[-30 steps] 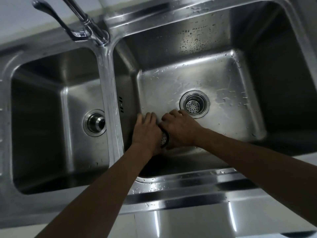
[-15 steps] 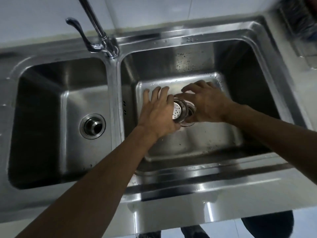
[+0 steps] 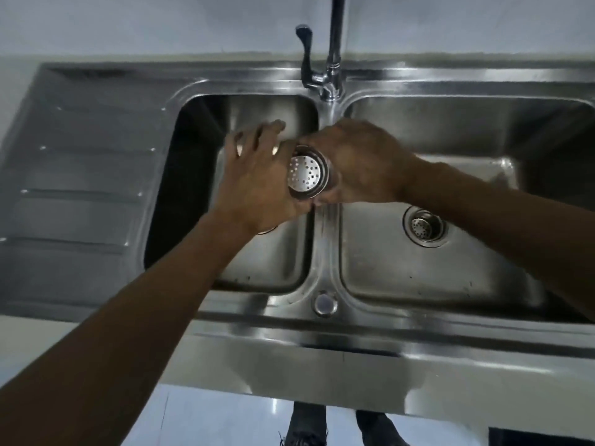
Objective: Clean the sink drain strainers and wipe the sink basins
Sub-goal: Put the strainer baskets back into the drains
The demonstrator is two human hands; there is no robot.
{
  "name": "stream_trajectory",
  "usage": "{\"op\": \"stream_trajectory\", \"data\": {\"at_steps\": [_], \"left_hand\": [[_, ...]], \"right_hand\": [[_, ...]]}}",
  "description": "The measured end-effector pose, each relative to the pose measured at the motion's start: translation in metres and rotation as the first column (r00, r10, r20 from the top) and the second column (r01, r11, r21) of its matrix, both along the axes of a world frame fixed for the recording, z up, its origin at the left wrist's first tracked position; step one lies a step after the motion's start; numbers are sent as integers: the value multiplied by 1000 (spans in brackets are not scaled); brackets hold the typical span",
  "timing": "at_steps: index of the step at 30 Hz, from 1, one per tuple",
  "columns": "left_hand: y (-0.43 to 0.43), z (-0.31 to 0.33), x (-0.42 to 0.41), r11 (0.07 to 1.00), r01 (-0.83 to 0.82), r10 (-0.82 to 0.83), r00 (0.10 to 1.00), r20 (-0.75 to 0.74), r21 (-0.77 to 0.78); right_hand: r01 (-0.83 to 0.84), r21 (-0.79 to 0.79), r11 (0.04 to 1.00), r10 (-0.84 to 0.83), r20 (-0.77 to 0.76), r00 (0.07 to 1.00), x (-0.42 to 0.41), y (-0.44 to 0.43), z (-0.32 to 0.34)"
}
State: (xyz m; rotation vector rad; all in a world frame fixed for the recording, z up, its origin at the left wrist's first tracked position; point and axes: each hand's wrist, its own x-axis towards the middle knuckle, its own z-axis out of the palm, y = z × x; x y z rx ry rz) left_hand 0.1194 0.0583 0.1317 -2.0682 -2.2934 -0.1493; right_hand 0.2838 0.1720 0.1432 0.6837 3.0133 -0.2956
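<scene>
A round perforated steel strainer basket [image 3: 304, 175] is held up above the divider between the two basins, with its holed bottom facing me. My right hand [image 3: 360, 162] grips it, fingers curled round its right side. My left hand [image 3: 257, 175] lies against its left side with the fingers spread and straight. The right basin [image 3: 418, 278] has a second strainer [image 3: 423, 228] seated in its drain. In the left basin [image 3: 273, 262], the drain is almost wholly hidden under my left wrist.
The faucet [image 3: 333, 59] and its lever stand at the back, just above my hands. A ribbed steel drainboard [image 3: 80, 188] stretches to the left. A small round cap [image 3: 323, 303] sits on the front rim. My feet [image 3: 306, 426] show below the counter edge.
Both hands have lifted the strainer from low in the right basin up and left, over the divider. My view has shifted left, so the drainboard now shows.
</scene>
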Motion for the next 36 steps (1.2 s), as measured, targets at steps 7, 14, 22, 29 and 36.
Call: {"op": "stream_trajectory", "data": {"at_steps": [7,14,22,29,36], "left_hand": [[-23,-52,-77,977,-126,133,991,29,-174],[-11,-128,-102,885,-116,198,970,140,-450],[-9,-164,-109,874,-74,218,943,251,-480],[-6,-175,-116,847,-77,215,955,206,-526],[-5,-180,-118,839,-86,200,967,158,-538]], "right_hand": [[-82,54,995,74,138,988,-105,-20,-56],[11,-46,999,4,307,952,-142,-22,-143],[143,-103,984,-90,398,913,-154,-26,-176],[284,-145,948,-203,410,889,-156,-34,-189],[347,-233,909,-233,408,883,-152,-33,-193]]}}
